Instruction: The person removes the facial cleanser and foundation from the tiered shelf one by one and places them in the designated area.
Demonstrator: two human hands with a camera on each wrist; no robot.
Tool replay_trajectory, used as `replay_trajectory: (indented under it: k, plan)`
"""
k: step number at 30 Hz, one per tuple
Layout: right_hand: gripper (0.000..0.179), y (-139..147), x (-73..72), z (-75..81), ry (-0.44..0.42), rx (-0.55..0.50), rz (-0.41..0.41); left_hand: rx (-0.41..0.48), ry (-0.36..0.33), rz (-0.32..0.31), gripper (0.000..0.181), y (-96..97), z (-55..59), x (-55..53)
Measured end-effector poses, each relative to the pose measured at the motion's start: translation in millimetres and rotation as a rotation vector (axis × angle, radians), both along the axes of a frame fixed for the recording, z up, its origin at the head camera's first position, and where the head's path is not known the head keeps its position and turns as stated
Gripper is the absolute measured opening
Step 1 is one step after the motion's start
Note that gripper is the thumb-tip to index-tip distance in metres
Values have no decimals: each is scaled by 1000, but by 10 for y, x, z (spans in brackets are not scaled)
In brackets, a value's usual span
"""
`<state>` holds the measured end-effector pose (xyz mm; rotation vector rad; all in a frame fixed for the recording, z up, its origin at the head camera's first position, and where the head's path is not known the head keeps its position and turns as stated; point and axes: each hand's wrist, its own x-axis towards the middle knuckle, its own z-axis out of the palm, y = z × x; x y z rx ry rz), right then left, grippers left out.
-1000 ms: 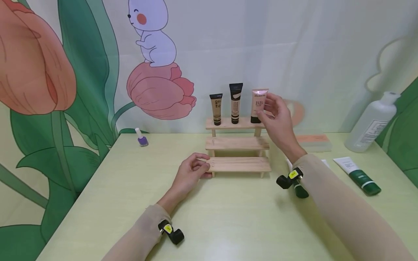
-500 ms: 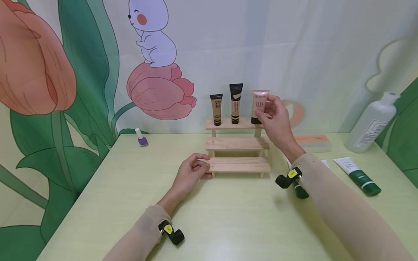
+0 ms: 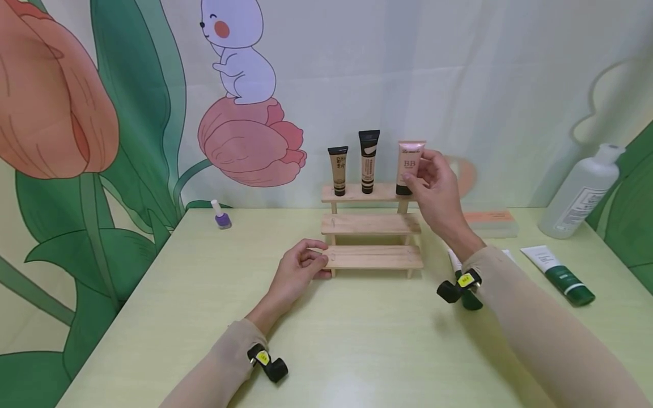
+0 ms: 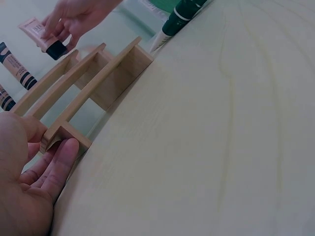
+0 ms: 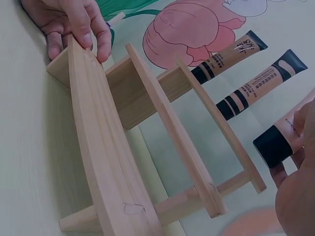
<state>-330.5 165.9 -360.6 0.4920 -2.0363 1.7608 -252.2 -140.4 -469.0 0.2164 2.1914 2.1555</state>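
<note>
My right hand (image 3: 440,190) pinches a pink BB cream tube (image 3: 410,157) upright, black cap down, at the right end of the top step; the right wrist view shows the black cap (image 5: 273,146) off to the side of that step. My left hand (image 3: 296,266) grips the left end of the lowest step of a three-step wooden stand (image 3: 374,258), thumb and fingers round its edge (image 4: 61,135). On the top step, a small tan tube with a black top (image 3: 339,171) stands at the left and a taller black-topped tube (image 3: 367,164) near the middle.
A purple nail polish bottle (image 3: 221,216) stands at the left. To the right are a white bottle (image 3: 581,190), a white-and-green tube (image 3: 558,276), another green tube (image 3: 471,300) partly under the right wrist, and an orange-and-white box (image 3: 492,224). A printed curtain (image 3: 347,68) hangs behind.
My right hand and the pink tube have shifted slightly to the right, toward the end of the top step. My left hand keeps its place on the stand.
</note>
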Motion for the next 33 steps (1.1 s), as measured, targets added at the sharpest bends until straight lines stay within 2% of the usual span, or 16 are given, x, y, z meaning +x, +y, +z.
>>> replay_trajectory:
  k: [9, 17, 26, 33]
  plan:
    - [45, 170, 160, 35, 33, -1, -14, 4, 1, -2, 24, 9, -23, -7]
    - [45, 360, 305, 138, 29, -25, -58, -19, -3, 6, 25, 4, -2, -3]
    - [44, 617, 509, 187, 75, -131, -72, -18, 2, 0, 26, 1, 12, 3]
    - [44, 836, 668, 232, 62, -206, -88, -20, 4, 2, 25, 0, 9, 1]
